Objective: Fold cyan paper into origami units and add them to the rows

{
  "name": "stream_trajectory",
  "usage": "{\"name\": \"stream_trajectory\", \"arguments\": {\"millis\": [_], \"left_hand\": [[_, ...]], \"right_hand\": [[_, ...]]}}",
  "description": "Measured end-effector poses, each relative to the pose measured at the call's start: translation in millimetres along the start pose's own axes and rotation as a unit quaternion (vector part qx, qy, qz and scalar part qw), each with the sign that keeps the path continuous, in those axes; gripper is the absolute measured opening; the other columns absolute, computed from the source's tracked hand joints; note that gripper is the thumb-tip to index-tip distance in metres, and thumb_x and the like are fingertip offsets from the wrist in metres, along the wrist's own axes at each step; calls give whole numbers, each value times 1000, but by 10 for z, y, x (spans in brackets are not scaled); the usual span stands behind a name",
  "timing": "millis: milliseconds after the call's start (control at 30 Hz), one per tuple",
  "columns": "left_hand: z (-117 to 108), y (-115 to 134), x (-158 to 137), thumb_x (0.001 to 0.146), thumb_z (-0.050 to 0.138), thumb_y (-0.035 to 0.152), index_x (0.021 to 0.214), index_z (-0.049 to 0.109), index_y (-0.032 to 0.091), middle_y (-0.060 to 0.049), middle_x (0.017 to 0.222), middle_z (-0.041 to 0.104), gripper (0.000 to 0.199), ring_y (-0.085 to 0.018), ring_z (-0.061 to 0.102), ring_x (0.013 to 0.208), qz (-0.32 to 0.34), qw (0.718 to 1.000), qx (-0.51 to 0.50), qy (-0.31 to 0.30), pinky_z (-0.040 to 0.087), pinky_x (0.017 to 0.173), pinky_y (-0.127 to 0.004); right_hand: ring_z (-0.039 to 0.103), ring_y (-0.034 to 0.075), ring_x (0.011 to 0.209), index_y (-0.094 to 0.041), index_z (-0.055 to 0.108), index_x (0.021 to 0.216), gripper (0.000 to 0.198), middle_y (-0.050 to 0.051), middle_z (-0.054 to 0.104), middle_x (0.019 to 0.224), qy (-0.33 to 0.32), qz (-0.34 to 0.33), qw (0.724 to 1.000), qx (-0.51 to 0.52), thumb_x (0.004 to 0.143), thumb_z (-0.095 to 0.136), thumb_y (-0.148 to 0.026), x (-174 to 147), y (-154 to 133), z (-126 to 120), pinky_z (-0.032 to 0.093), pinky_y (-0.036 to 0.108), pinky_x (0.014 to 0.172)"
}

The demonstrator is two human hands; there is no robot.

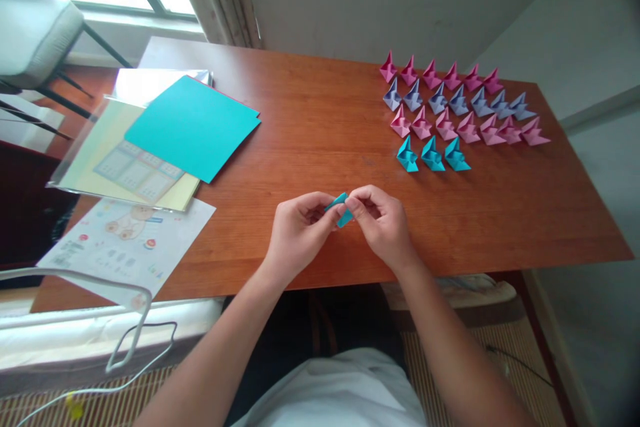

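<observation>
Between my two hands is a small piece of folded turquoise paper (344, 219), held above the near part of the wooden table. My left hand (304, 230) pinches its left side between thumb and fingers. On the other side, the thumb and fingertips of my right hand (381, 221) grip its upper right edge. Fingers hide much of the piece, so its full shape cannot be made out. Beyond my right hand stand three finished turquoise paper figures (433, 155) with pointed tips, lined up in a row.
Rows of magenta figures (452, 76), lavender figures (459, 100) and pink figures (469, 127) stand at the back right. Turquoise sheets (193, 127) lie over a plastic-wrapped paper pack (80, 153) at left. A printed sheet (130, 247) and a white cable (145, 300) are nearer.
</observation>
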State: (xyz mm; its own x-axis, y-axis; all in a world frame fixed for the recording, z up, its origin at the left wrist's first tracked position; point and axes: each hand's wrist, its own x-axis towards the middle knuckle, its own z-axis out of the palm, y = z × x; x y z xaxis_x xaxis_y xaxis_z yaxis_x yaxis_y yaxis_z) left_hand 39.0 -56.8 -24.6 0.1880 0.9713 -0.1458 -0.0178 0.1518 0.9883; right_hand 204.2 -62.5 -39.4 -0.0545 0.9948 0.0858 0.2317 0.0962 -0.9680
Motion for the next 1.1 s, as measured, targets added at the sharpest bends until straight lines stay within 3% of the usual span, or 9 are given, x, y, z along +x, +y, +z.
{"name": "stream_trajectory", "arguments": {"millis": [167, 433, 633, 867, 967, 1100], "left_hand": [[-50, 54, -2, 89, 71, 36, 89, 74, 13, -4, 75, 74, 23, -13, 67, 64, -25, 999, -9, -41, 53, 57, -19], [-5, -14, -20, 90, 68, 32, 83, 73, 14, -2, 69, 72, 20, -12, 67, 60, 24, 999, 40, -3, 52, 55, -19], [-31, -54, -36, 93, 64, 33, 84, 72, 16, -4, 71, 73, 21, -14, 67, 60, 62, 983, 161, -57, 52, 58, -22], [-87, -12, -12, 96, 59, 30, 89, 71, 17, -3, 73, 72, 20, -15, 68, 65, 71, 977, 183, -88, 53, 62, -23], [-127, -16, -4, 95, 63, 32, 89, 72, 17, -2, 72, 71, 19, -14, 68, 62, 67, 980, 181, -48, 53, 60, -22], [-152, -51, -18, 92, 67, 35, 90, 72, 16, -3, 76, 72, 20, -14, 67, 62, 47, 994, 99, 3, 55, 60, -23]], "right_hand": [[58, 12, 66, -22, 65, 82, 20, -2, 65, 74, -15, -12, 1000, 11, 95, 65, -37, 20, 15, -43, 46, 26, 62], [58, 13, 66, -22, 65, 83, 21, -2, 63, 73, -17, 19, 999, 38, 95, 64, -40, 29, -12, -20, 47, 26, 60], [60, 14, 66, -22, 66, 85, 21, 0, 66, 76, -37, 6, 999, 11, 95, 65, -41, 22, 37, -38, 49, 27, 61], [64, 14, 68, -22, 66, 85, 20, 0, 70, 78, -6, -14, 1000, -24, 95, 66, -40, 14, 24, -19, 50, 27, 61], [64, 13, 69, -23, 68, 94, 17, 0, 70, 81, -3, -16, 999, -33, 95, 65, -40, 10, 7, 2, 50, 27, 61], [69, 16, 77, -24, 68, 102, 17, 1, 73, 87, -24, -6, 1000, -10, 94, 66, -39, 7, 11, 14, 55, 29, 66]]}}
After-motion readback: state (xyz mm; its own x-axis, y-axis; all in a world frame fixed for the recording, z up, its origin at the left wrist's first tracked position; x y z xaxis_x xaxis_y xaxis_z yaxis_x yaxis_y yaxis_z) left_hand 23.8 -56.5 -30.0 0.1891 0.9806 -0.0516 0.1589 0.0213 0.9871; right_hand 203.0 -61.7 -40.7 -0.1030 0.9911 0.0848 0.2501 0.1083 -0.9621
